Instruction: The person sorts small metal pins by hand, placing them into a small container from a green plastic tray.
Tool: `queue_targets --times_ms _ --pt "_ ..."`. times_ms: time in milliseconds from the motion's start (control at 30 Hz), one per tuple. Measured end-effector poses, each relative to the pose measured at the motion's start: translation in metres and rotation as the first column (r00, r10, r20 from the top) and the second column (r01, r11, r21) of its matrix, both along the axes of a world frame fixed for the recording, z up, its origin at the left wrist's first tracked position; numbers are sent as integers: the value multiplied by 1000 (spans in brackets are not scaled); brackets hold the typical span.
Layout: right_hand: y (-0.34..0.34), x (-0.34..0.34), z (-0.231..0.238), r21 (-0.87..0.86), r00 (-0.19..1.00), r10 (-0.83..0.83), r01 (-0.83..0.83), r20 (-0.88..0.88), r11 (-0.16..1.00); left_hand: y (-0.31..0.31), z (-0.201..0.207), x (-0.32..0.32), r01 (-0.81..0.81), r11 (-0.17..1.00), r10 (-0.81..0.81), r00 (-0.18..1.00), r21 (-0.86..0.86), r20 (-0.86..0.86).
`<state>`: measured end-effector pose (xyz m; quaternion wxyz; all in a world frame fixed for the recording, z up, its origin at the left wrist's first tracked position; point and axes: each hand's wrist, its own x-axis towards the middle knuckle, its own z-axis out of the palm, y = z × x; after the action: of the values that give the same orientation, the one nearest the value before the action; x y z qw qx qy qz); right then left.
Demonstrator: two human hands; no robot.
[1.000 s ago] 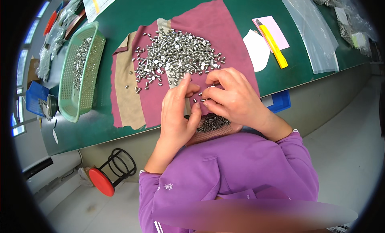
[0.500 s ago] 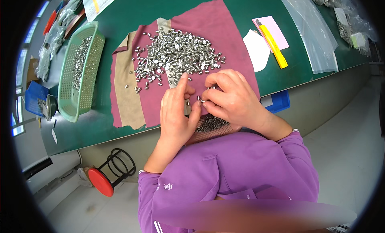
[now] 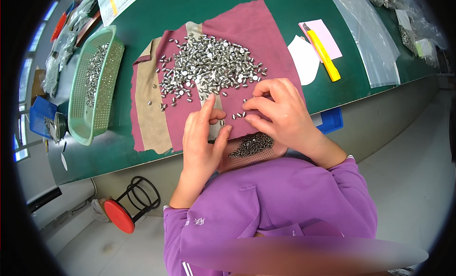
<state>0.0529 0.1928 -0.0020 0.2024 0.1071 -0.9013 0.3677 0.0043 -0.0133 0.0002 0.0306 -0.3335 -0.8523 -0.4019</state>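
Evidently, the small silvery metal fittings point(image 3: 216, 60), stubby cylinders with flared round heads, should be light, rigid and hard to damage, though their smooth, rounded sides would probably slip or roll under a loose pinch. Most lie heaped on the maroon-and-tan fabric sheet point(image 3: 178, 129); 3 sit in a short row between the hands. The left hand point(image 3: 199, 138) has its thumb and curled fingers slightly apart around 1 fitting; I cannot tell whether it is gripped. The right hand point(image 3: 285, 112) has thumb and forefinger parted beside the row, visibly pinching nothing. Each piece is likely best taken by its shank, thumb against forefinger, or under the head's rim.
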Motion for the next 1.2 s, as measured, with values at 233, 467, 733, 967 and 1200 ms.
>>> queue_targets --times_ms 233,467,733,967,1200 --pt "-4 -4 -4 27 999 33 -32 -28 999 11 -6 2 -57 994 46 992 90 116" --pt "-1 -3 -1 -4 999 47 -47 0 999 20 -4 -2 -8 1000 8 1000 14 -3" --pt "-2 -5 -4 -13 999 33 -33 18 999 18 -2 1 -36 998 34 999 49 29" --pt "-5 -5 -2 -17 999 29 -29 40 999 10 -1 -1 -7 1000 6 998 22 67" --pt "-6 -7 -5 -2 999 53 -53 3 999 9 -2 -3 4 996 -14 993 87 115"
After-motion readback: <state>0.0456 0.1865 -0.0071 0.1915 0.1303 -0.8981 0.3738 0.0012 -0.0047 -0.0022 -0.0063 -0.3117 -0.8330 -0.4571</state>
